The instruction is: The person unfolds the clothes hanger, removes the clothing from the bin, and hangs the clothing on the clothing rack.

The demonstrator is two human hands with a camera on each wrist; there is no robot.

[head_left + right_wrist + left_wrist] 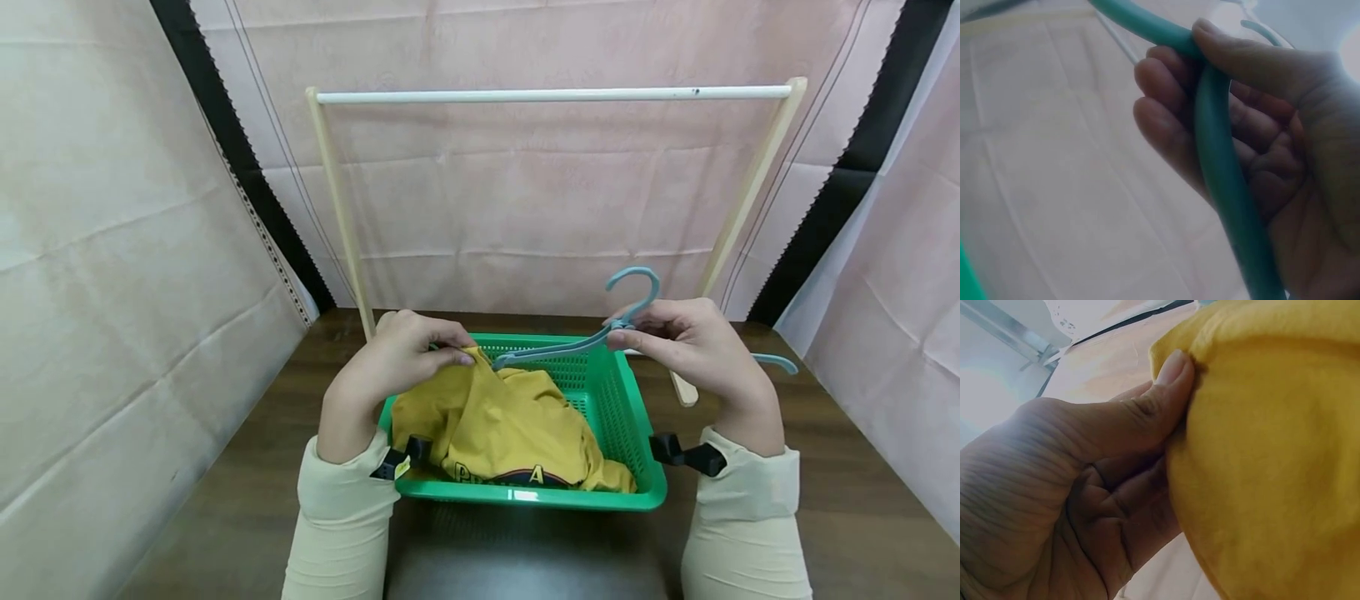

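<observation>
A yellow garment (pixel 517 433) with dark lettering lies bunched in a green basket (pixel 652 479). My left hand (pixel 405 354) pinches one edge of it between thumb and fingers, lifting that part into a peak. In the left wrist view the yellow fabric (pixel 1266 456) spreads out from under the thumb. A light blue hanger (pixel 555 352) is in my right hand (pixel 693 342), gripped just beside its hook. The hook points up, and the left arm's tip is at the raised fabric. In the right wrist view, thumb and fingers hold the hanger (pixel 1219 144) near its centre.
Behind the basket stands a rack with a white crossbar (pixel 555 95) and cream side posts (pixel 341 200). One rack foot (pixel 684 390) reaches forward to the right of the basket. Pale fabric walls (pixel 150 250) enclose the dark wooden table (pixel 847 500).
</observation>
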